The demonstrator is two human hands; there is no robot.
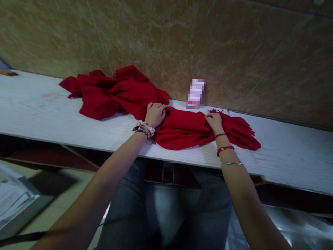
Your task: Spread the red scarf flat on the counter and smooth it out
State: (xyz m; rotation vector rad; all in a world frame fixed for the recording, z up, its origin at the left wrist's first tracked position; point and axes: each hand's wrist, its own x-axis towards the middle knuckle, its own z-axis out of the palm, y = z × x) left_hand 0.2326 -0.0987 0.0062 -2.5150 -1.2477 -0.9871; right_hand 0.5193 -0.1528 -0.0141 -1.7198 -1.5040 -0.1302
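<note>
A long red scarf [187,128] with a fringed end lies across a pale wooden tabletop [39,111], bunched up at its far left. My left hand [155,114] is closed on a fold near the scarf's middle. My right hand [214,121] pinches the cloth close to the fringed right end. Both wrists wear bracelets. The stretch of scarf between my hands lies gathered in soft folds.
A small pink and white box [195,93] stands at the back of the table against a brown marbled wall [208,41]. My legs in jeans show below the table's front edge. A grey object [15,205] sits on the floor at lower left.
</note>
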